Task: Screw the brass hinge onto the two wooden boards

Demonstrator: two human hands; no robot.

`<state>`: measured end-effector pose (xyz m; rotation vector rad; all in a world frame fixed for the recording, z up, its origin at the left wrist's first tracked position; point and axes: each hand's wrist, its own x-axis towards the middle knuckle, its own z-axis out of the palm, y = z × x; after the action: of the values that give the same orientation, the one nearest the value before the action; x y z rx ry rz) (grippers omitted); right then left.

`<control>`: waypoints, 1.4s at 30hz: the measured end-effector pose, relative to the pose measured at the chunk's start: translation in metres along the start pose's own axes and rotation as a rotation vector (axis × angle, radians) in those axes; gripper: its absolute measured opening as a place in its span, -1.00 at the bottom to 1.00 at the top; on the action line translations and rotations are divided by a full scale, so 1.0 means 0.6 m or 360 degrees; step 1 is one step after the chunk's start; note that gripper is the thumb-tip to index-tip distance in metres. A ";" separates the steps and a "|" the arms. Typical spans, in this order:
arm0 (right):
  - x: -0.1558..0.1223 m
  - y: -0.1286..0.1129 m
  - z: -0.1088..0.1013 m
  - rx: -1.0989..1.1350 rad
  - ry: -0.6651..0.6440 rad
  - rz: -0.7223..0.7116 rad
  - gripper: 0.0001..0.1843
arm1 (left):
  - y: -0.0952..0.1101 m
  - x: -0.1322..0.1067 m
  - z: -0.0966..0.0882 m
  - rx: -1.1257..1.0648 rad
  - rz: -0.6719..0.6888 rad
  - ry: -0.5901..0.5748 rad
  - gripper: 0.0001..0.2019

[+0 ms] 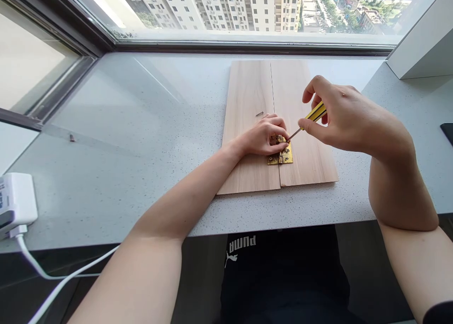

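Two pale wooden boards (247,88) lie side by side, with a brass-coloured hinge (286,157) across their seam near the front. My left hand (265,136) rests over the hinge and covers its upper left part. Its thumb and index finger close in at the screwdriver's tip; whatever they pinch there is too small to make out. My right hand (348,109) grips the yellow-and-black handle of a screwdriver (314,113). The shaft slants down to the left, its tip at the hinge's right leaf beside my left fingertips.
A small screw (259,113) lies on the left board, and another small dark piece (72,137) on the speckled white counter (159,140). At the left stands a white charger (19,199) with cables. A dark object (448,133) sits at the right edge. Windows border the back.
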<state>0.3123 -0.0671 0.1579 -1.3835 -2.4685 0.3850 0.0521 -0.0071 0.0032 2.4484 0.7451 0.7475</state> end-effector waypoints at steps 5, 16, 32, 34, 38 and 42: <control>0.004 -0.004 0.000 -0.0049 0.0031 0.0208 -0.73 | 0.001 -0.001 0.001 -0.0018 -0.0041 0.0030 -0.89; -0.009 -0.018 -0.026 0.0000 0.0367 0.0062 -0.75 | -0.015 0.001 0.006 -0.0051 0.0025 0.0079 -0.88; -0.019 -0.023 -0.036 -0.0001 0.0331 0.0013 -0.68 | -0.005 0.008 0.017 0.0436 0.0047 -0.0056 -0.74; -0.020 -0.024 -0.036 -0.0007 0.0346 0.0009 -0.69 | -0.004 0.008 0.017 0.0451 0.0062 -0.0033 -0.68; -0.021 -0.024 -0.035 -0.0033 0.0380 0.0038 -0.73 | -0.006 0.008 0.014 0.0353 -0.0029 0.0112 -0.59; -0.020 -0.027 -0.034 -0.0021 0.0287 0.0036 -0.74 | -0.026 0.004 0.009 0.0335 -0.0353 0.0469 -0.63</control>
<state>0.3132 -0.0834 0.1812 -1.3873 -2.3154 0.2378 0.0514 0.0043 -0.0087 2.4077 1.2419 0.9966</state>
